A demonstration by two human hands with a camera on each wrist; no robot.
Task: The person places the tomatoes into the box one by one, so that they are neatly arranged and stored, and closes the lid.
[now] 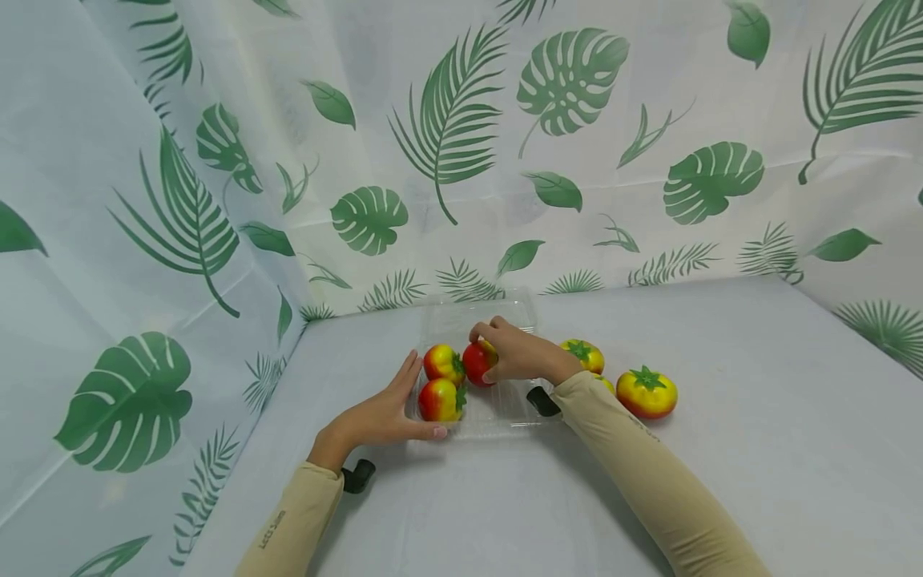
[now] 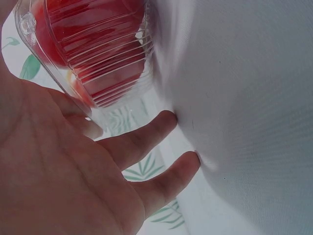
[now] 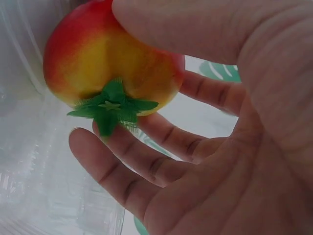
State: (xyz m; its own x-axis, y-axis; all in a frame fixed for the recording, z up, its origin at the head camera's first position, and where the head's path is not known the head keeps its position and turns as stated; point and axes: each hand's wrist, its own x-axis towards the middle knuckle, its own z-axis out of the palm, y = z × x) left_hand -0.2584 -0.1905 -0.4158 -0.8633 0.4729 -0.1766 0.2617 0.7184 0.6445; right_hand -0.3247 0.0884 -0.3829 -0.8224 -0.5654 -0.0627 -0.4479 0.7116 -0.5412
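A clear plastic clamshell box [image 1: 497, 413] lies open on the white table. Two red-and-yellow toy tomatoes, a rear one [image 1: 440, 361] and a front one [image 1: 437, 401], sit at its left end. My right hand [image 1: 521, 353] grips another tomato [image 3: 115, 63] between thumb and fingers, over the box just right of those two. Its green star-shaped leaf faces the right wrist camera. My left hand [image 1: 378, 415] lies against the box's left end with fingers extended and thumb along the front edge. In the left wrist view, two fingertips [image 2: 166, 120] touch the table beside the ribbed box wall [image 2: 110, 68].
Right of the box are more tomatoes: one at the back [image 1: 586, 353], one mostly hidden by the right forearm [image 1: 604, 383], and one farther right [image 1: 647, 393]. The box's raised lid [image 1: 479, 314] reaches back toward the leaf-printed curtain [image 1: 461, 200]. Another curtain side [image 1: 144, 280] stands at left.
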